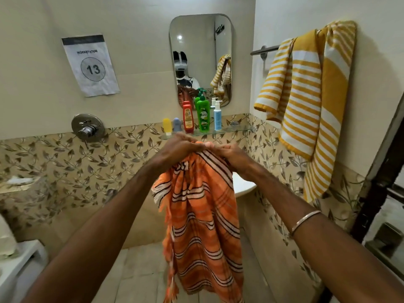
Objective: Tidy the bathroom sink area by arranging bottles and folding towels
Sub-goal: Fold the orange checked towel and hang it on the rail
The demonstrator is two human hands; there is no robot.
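both hands, left hand [177, 145] and right hand [229, 152], clutching orange towel [203, 215] before glass shelf [236, 129], leaf-tiled wall [65, 162]

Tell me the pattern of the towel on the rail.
Yellow and white stripes, head view.

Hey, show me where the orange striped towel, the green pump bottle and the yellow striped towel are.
Orange striped towel [203, 215]: head view, middle of the hanging cloth.
Green pump bottle [203, 115]: head view, front label, on the glass shelf.
Yellow striped towel [306, 101]: head view, middle of the cloth draped over the rail.
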